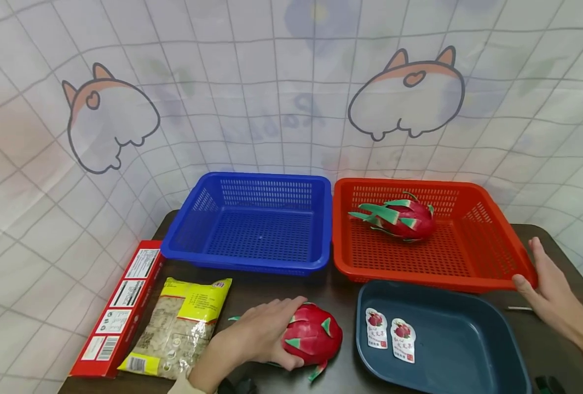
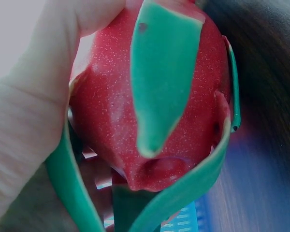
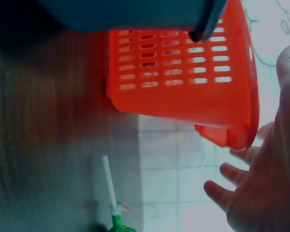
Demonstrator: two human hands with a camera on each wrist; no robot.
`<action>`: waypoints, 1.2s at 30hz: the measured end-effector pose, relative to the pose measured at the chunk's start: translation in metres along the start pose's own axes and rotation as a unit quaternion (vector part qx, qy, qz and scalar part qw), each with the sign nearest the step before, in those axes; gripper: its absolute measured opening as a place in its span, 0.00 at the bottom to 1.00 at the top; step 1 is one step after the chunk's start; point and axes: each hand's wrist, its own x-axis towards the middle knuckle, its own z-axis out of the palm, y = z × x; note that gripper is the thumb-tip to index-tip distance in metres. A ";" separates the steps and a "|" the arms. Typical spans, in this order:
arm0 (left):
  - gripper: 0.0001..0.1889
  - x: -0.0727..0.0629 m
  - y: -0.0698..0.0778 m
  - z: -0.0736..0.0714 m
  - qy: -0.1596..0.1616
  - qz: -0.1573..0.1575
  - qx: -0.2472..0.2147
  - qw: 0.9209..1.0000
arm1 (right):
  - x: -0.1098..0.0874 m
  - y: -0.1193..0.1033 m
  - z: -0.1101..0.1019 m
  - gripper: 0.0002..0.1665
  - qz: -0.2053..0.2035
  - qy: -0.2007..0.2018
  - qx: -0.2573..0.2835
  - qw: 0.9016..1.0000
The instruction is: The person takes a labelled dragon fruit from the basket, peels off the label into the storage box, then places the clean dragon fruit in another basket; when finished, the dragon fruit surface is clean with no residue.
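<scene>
My left hand (image 1: 261, 334) grips a red dragon fruit (image 1: 313, 335) with green scales on the dark table, fingers curled over its top. The left wrist view is filled by this dragon fruit (image 2: 154, 96) and my palm (image 2: 34, 111). A second dragon fruit (image 1: 402, 218) lies inside the orange basket (image 1: 488, 262). My right hand (image 1: 544, 287) is spread, fingers straight, its thumb touching the basket's front right corner. In the right wrist view the hand (image 3: 266, 179) sits just beside the orange basket's corner (image 3: 232, 135).
A blue basket (image 1: 197, 241) stands left of the orange one. A dark teal tray (image 1: 468, 350) with two fruit stickers (image 1: 391, 334) sits in front. A red box (image 1: 119, 306) and a bag of seeds (image 1: 178, 328) lie at the left. A thin white stick (image 3: 108, 183) lies near the right edge.
</scene>
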 end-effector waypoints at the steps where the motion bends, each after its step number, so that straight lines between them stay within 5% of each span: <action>1: 0.52 0.000 0.000 0.000 0.002 0.001 0.002 1.000 | 0.000 0.001 0.001 0.46 -0.003 0.001 -0.001 1.000; 14: 0.51 0.002 0.000 -0.001 -0.006 0.015 0.002 1.000 | -0.002 -0.003 0.003 0.48 0.038 -0.013 0.004 0.999; 28: 0.49 0.007 -0.003 0.001 -0.023 0.095 -0.015 0.995 | -0.002 -0.001 0.006 0.48 0.045 0.000 0.014 0.999; 36: 0.48 0.011 -0.009 0.001 -0.054 0.062 -0.057 0.995 | -0.002 -0.002 0.008 0.48 0.047 -0.003 0.025 0.999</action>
